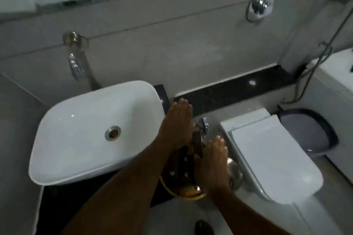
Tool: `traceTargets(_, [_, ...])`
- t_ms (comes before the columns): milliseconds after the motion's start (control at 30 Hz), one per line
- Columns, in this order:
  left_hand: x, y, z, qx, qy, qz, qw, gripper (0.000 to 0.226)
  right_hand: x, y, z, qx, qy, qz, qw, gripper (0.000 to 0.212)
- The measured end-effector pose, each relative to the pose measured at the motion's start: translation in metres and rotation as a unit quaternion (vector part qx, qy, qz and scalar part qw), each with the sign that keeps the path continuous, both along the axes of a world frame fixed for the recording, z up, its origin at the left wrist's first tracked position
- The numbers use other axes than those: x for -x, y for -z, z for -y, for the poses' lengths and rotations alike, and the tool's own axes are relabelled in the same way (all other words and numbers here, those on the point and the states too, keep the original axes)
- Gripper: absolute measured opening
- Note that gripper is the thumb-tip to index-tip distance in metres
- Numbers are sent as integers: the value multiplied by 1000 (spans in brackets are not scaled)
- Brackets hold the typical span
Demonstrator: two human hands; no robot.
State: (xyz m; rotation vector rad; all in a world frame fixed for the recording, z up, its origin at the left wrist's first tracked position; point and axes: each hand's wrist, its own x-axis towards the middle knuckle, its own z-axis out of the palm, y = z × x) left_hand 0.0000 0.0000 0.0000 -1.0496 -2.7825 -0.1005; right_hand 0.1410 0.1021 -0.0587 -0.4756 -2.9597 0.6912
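Note:
My left hand (177,124) is stretched forward with straight fingers, palm facing right, beside the right edge of the white wash basin (63,149). My right hand (212,164) is also flat with straight fingers, palm facing left. Between the two hands sits a dark object with metal studs and a gold rim (181,175); what it is cannot be made out. Both palms lie against its sides. A chrome tap (204,124) shows just beyond it.
A wall spout (75,66) hangs above the basin. A white toilet (273,158) with its lid down stands to the right, with a dark bin (309,129) beyond it. A chrome flush knob (259,4) and a hose (313,70) are on the wall. A black ledge (238,86) runs behind.

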Motion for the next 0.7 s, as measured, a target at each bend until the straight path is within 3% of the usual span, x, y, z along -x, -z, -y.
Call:
traceTargets(133, [-6,22,-21,86,72,38,993,50,-14,19,-1,-24,19,48,998,74])
traceTargets(233, [-1,31,-29,80,83,95,989,38,-14,28,0,-37,24,74,996,88])
traceTargets(400, [3,38,-37,60,-11,266,962,32,-9,28,1,-26,42,52,997,68])
traceTargets(500, [16,13,-40,9,-26,248,968,21,1,9,-3,-25,75,18,997,66])
traceTargets(533, [24,-5,-39,2,-28,240,970,19,7,-2,-4,-21,70,19,997,57])
traceTargets(600, [47,-54,-36,6,-16,208,978,21,29,-31,-6,-27,66,-12,997,42])
traceTargets(700, [85,-166,-17,-20,-32,139,990,24,75,-112,4,3,57,-129,990,34])
